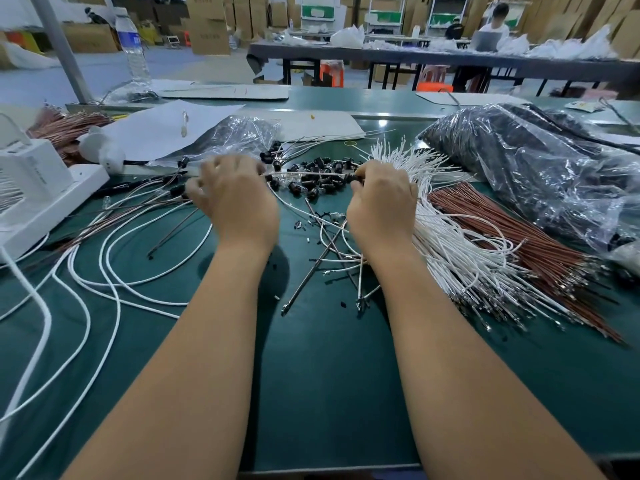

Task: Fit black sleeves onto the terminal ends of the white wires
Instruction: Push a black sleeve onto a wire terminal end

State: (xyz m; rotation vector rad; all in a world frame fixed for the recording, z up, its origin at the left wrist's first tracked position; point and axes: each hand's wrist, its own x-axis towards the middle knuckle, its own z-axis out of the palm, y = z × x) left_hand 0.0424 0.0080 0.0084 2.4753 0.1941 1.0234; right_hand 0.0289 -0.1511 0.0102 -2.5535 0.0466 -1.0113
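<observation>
My left hand [235,199] and right hand [381,199] pinch one white wire [304,173] taut over the black sleeves [311,183] | right fingertips curl round a sleeve at its terminal | risk: blurred left hand tugs, sleeve slips off

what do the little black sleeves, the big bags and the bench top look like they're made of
Black sleeves: likely matte rubber or soft plastic, dull with no glint.
Bags: thin clear plastic film, crinkled, with bright glare.
Bench top: looks like a smooth green mat, perhaps rubber or vinyl, showing soft reflections.
</observation>
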